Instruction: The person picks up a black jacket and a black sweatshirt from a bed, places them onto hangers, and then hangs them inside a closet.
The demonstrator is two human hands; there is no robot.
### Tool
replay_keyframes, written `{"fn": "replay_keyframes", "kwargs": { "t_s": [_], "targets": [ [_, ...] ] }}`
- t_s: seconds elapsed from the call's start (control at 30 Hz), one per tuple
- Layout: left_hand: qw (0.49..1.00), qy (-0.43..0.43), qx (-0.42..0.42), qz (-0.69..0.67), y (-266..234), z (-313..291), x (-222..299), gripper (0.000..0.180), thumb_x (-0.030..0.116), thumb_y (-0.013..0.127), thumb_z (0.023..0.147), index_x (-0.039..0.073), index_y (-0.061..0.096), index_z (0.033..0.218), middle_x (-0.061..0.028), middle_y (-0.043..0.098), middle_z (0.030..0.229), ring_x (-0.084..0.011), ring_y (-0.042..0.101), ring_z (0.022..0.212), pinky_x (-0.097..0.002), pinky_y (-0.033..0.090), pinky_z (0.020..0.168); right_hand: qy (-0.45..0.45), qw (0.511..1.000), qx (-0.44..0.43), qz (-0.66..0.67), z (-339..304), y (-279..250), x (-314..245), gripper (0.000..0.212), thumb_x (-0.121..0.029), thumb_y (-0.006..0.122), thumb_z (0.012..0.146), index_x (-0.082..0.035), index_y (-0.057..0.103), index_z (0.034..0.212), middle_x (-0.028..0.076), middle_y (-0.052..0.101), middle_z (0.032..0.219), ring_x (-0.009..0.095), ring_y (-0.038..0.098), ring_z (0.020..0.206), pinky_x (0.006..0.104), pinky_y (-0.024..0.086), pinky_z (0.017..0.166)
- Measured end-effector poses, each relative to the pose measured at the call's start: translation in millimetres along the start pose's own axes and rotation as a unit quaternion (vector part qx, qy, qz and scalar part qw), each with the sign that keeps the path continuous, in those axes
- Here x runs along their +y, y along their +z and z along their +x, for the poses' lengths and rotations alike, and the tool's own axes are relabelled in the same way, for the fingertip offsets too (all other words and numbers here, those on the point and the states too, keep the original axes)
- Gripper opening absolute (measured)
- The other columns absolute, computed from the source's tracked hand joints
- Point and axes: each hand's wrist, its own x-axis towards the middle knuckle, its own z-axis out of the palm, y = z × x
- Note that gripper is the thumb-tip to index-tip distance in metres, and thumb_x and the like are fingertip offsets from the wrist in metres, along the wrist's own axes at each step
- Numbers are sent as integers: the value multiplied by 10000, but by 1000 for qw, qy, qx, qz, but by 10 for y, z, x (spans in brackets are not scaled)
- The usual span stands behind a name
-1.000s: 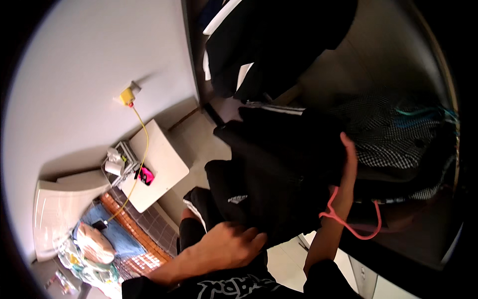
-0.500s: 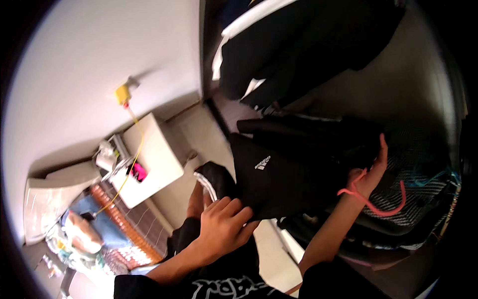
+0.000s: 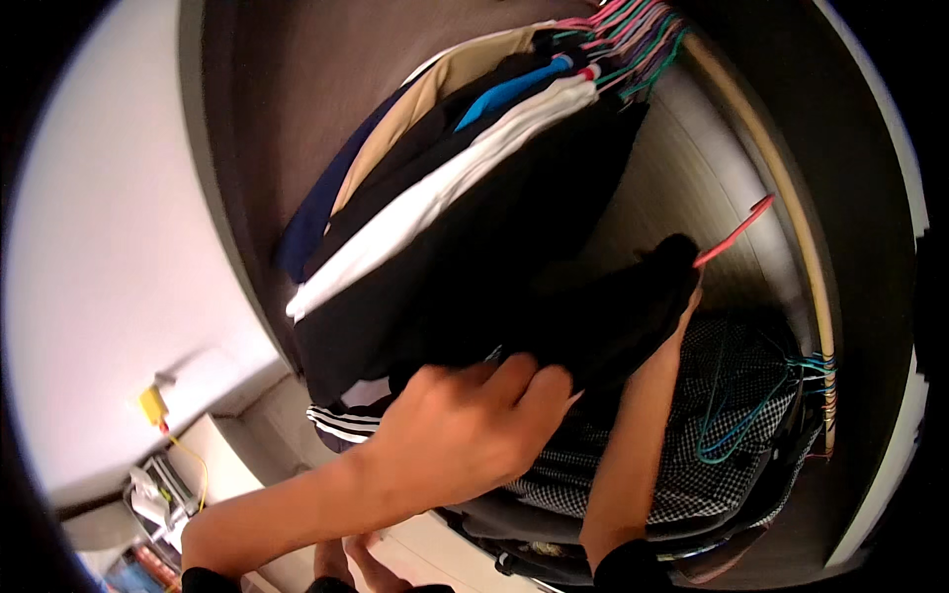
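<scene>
A black top (image 3: 618, 316) with a white-striped sleeve (image 3: 341, 425) hangs between my hands in front of the wardrobe. My left hand (image 3: 479, 420) is closed on its dark cloth, with the fingers curled into the fabric. On the far side, near the shoulder of the top, my right hand (image 3: 682, 321) holds it up; the cloth hides most of those fingers. From that same shoulder sticks the hook of a pink hanger (image 3: 733, 235), and the rest of this hanger is inside the top. The hook is apart from the rail.
A wooden rail (image 3: 791, 198) curves down the right side. Several garments, including a white one (image 3: 435, 212) and a tan one (image 3: 415, 109), hang from its upper end. Checked clothes (image 3: 692, 465) hang at its lower end, beside a blue-green hanger (image 3: 756, 410). A yellow plug (image 3: 153, 407) is on the wall.
My view has swung toward the wardrobe rail. The pink hook, earlier hanging by my right wrist, now points up from the top's shoulder. The top has been raised toward the rail.
</scene>
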Motion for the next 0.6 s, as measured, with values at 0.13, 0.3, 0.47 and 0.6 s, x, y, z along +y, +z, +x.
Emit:
{"fn": "replay_keyframes", "kwargs": {
  "t_s": [0.13, 0.3, 0.47, 0.6],
  "targets": [
    [996, 57, 70, 17, -21, 615, -259, 228, 186, 711, 805, 70, 527, 738, -58, 496, 624, -236, 550, 470, -340, 471, 422, -57, 998, -28, -5, 316, 360, -401, 608, -510, 458, 956, 5, 539, 1266, 173, 597, 1172, 281, 611, 1001, 387, 496, 855],
    [992, 110, 41, 52, 277, 1314, -270, 79, 90, 582, 772, 23, 582, 812, -151, 640, 702, -331, 653, 591, -414, 533, 522, -55, 997, -48, -36, 387, 529, -133, 547, -464, 444, 970, -7, 558, 1248, 168, 615, 1157, 280, 619, 989, 389, 495, 850],
    [995, 99, 7, 21, 404, 1237, -227, 98, 111, 589, 813, 18, 574, 785, -155, 643, 690, -326, 651, 565, -417, 548, 532, -130, 974, -58, -177, 316, 433, -309, 490, -418, 429, 985, -20, 577, 1230, 164, 633, 1143, 280, 627, 976, 392, 495, 844],
    [999, 27, 16, 15, 497, 1174, -393, 248, 210, 599, 901, 30, 567, 734, -152, 621, 627, -327, 637, 551, -419, 531, 507, -179, 950, -88, -242, 304, 631, -198, 449, -380, 417, 996, -31, 593, 1215, 160, 647, 1131, 279, 634, 966, 394, 494, 840]
  ]
}}
